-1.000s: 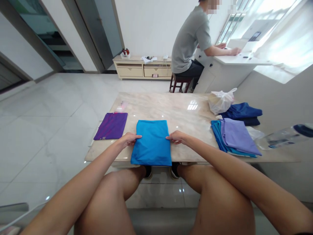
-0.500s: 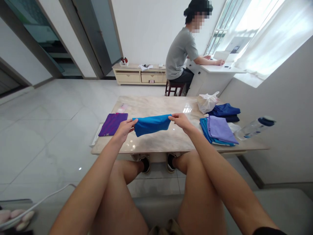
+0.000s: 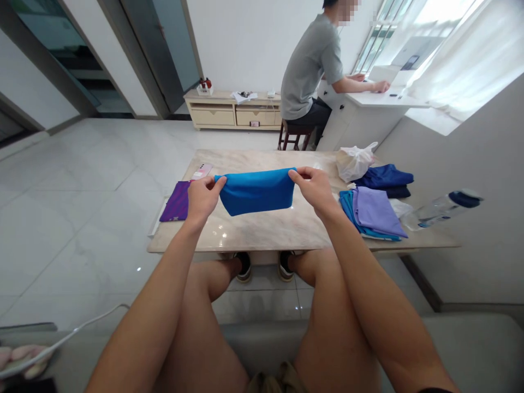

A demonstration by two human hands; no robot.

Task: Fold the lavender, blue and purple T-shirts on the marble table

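Observation:
A folded blue cloth (image 3: pixel 257 192) hangs stretched between my two hands, above the marble-topped table (image 3: pixel 262 234). My left hand (image 3: pixel 203 197) pinches its upper left corner, thumb on top. At the upper right corner, my right hand (image 3: pixel 314 188) grips it between thumb and fingers. Behind my left hand lies a folded purple cloth (image 3: pixel 176 203), partly hidden by that hand. To the right of my right hand rests a stack of folded cloths, with a lavender one (image 3: pixel 379 210) on top and a blue one (image 3: pixel 347 206) under it.
A white plastic bag (image 3: pixel 355 162), dark blue cloths (image 3: pixel 382 177) and a clear bottle (image 3: pixel 442 210) with a dark lid stand at the table's right. A phone (image 3: pixel 202 171) lies at the back left. Beyond, a person (image 3: pixel 311 71) sits on a stool at a white desk.
Both hands have lifted the blue cloth higher and nearer, spreading slightly apart. My left hand now covers part of the purple cloth. The camera view has tilted down a little.

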